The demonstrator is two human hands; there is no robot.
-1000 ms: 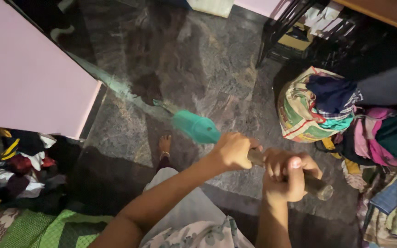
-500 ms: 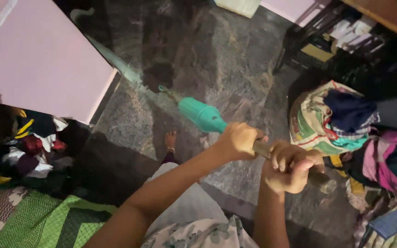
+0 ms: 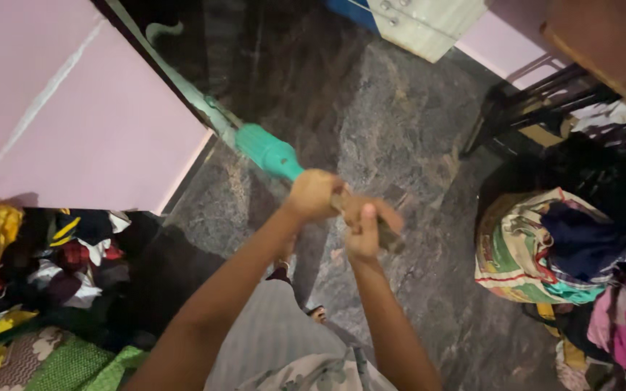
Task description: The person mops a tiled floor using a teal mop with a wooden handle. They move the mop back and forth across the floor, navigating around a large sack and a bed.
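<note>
A broom with a teal plastic collar and a pale bristle end stretches from my hands toward the upper left, along the pink wall's edge. My left hand grips the handle just below the teal collar. My right hand grips the brownish handle end right behind it. Both arms reach forward from the bottom of the view. My bare feet stand on the dark stone floor below.
A pink wall fills the upper left. Piled colourful clothes lie at lower left. A cloth bundle of clothes sits at right beside a dark rack. A pale cabinet stands at the top.
The broom and both hands have swung up and to the left, toward the pink wall. The view has tilted, bringing the cabinet and more of the wall into sight.
</note>
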